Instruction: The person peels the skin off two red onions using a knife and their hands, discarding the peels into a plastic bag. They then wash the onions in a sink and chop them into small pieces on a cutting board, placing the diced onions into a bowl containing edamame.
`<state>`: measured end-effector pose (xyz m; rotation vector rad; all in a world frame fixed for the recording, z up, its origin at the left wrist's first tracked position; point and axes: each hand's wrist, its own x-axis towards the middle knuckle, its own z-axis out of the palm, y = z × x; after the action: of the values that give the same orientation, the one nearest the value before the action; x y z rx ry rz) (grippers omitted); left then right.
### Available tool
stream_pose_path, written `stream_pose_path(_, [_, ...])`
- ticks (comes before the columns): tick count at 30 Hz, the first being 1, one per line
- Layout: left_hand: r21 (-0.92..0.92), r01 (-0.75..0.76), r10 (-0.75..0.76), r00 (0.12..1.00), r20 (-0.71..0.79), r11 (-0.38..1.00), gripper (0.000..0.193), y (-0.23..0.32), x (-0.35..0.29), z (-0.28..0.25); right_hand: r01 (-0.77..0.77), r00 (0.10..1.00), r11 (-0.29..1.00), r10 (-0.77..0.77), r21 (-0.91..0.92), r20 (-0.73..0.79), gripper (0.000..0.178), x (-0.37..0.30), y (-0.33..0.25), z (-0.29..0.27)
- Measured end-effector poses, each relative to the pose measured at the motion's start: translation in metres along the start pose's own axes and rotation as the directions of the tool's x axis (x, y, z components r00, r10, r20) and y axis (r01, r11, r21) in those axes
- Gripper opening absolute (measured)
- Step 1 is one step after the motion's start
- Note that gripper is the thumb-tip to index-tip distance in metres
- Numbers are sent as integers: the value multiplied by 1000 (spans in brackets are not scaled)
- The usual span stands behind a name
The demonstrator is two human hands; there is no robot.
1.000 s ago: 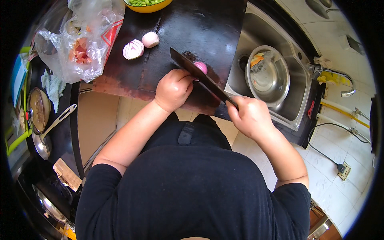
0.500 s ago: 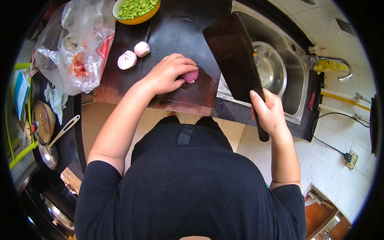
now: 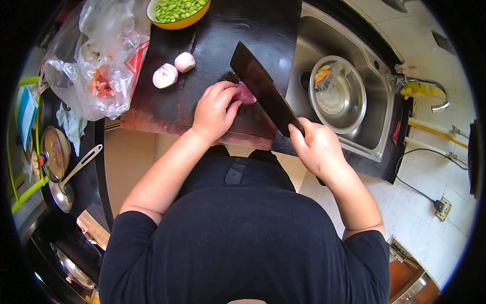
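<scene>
My left hand [image 3: 216,110] is closed round a purple-red onion piece [image 3: 246,95] on the dark countertop, its fingertips curled over the left part. In my right hand [image 3: 317,148] is the handle of a large dark cleaver [image 3: 264,86]. The blade stands on edge right beside the onion's right end; whether it touches the onion I cannot tell. Beyond my left hand lie a halved onion [image 3: 165,76] with its rings showing and a small peeled onion piece [image 3: 185,62].
A yellow bowl [image 3: 178,24] of green beans stands at the back. At left is a clear plastic bag [image 3: 114,61] with onion skins. The sink [image 3: 372,137] at right holds a metal basin [image 3: 362,96] below a faucet [image 3: 430,83]. A ladle [image 3: 81,164] lies far left.
The cleaver has swung left and down from over the sink to the onion's right side. My left hand has shifted slightly right and nearer to me, still on the onion.
</scene>
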<state>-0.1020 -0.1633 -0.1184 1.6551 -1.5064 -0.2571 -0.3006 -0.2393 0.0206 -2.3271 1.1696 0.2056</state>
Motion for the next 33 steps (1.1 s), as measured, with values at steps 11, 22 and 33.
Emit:
stream_pose_path(11, [-77,19,-23,998,-51,997,21,-1,0,-1,11,996,999,-7,50,-90,26,1,-2,7])
stream_pose_path(22, [-57,46,-49,997,-52,997,24,-1,-1,0,37,999,993,-40,-109,-23,25,17,-21,25])
stream_pose_path(33, [-37,-15,10,993,-118,999,15,-6,-6,-1,4,1000,999,-4,-49,6,25,-4,-24,13])
